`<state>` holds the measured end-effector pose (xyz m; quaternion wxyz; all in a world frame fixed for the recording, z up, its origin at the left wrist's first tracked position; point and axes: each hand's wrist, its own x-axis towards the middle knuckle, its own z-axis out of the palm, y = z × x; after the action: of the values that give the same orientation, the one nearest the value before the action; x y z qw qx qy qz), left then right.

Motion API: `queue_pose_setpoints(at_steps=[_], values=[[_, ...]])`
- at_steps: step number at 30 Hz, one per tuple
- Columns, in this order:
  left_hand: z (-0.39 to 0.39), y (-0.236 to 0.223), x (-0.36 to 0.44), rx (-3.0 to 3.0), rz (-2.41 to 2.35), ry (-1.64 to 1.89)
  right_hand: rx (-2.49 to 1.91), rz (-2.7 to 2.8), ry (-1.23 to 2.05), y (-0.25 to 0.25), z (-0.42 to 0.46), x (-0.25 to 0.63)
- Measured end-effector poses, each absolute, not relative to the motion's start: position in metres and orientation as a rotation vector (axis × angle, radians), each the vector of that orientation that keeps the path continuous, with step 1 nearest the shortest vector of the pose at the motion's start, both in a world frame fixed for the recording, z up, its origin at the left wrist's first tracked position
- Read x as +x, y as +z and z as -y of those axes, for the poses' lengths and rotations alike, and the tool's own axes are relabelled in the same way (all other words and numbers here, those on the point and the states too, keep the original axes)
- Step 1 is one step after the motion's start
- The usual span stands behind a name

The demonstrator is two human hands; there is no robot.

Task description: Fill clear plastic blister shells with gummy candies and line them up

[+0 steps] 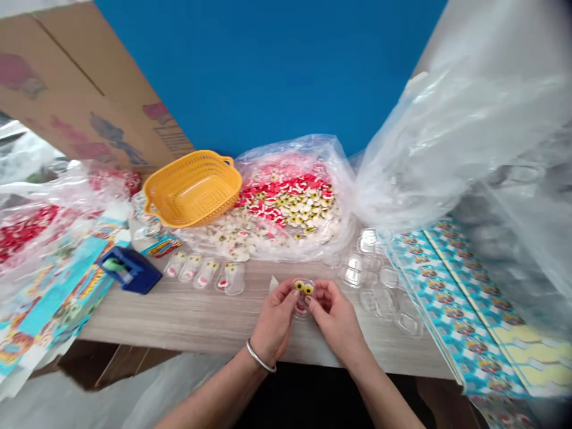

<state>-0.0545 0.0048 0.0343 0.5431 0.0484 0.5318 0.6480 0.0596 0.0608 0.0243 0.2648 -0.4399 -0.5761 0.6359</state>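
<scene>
Head view: the left hand (273, 319) and right hand (337, 316) grip a clear blister (302, 301) between their fingertips over the wood-grain tabletop (179, 316). It seems to hold two candy eyeballs (304, 288), though fingers hide part of it. Four filled blisters (205, 274) lie left, empty blisters (379, 286) right, and many loose candies (290, 202) remain in a plastic bag (333, 173).

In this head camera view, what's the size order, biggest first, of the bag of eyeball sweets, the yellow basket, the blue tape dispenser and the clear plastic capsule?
1. Bag of eyeball sweets
2. Yellow basket
3. Blue tape dispenser
4. Clear plastic capsule, the smallest even though it is nearest the camera
</scene>
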Motion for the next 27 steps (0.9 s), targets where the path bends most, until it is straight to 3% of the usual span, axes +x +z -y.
queue_pose_setpoints(at_steps=[4,8,12,15,20,27], values=[[0.020,0.015,-0.088,0.257,-1.519,1.567,-1.096,1.550,1.926,0.012,-0.050,0.019],[0.045,0.005,-0.117,0.805,-2.051,1.555,-1.163,1.716,1.849,0.002,-0.053,-0.020],[0.062,0.006,-0.135,1.569,-2.540,1.091,-1.225,2.048,1.577,0.001,-0.062,-0.053],[0.064,0.002,-0.142,1.784,-2.588,0.861,-1.249,2.364,1.257,0.010,-0.062,-0.067],[0.058,-0.005,-0.153,1.854,-2.493,0.816,-1.297,2.749,0.698,0.023,-0.056,-0.074],[0.065,-0.002,-0.167,1.906,-2.489,0.833,-1.287,2.693,0.745,0.024,-0.058,-0.065]])
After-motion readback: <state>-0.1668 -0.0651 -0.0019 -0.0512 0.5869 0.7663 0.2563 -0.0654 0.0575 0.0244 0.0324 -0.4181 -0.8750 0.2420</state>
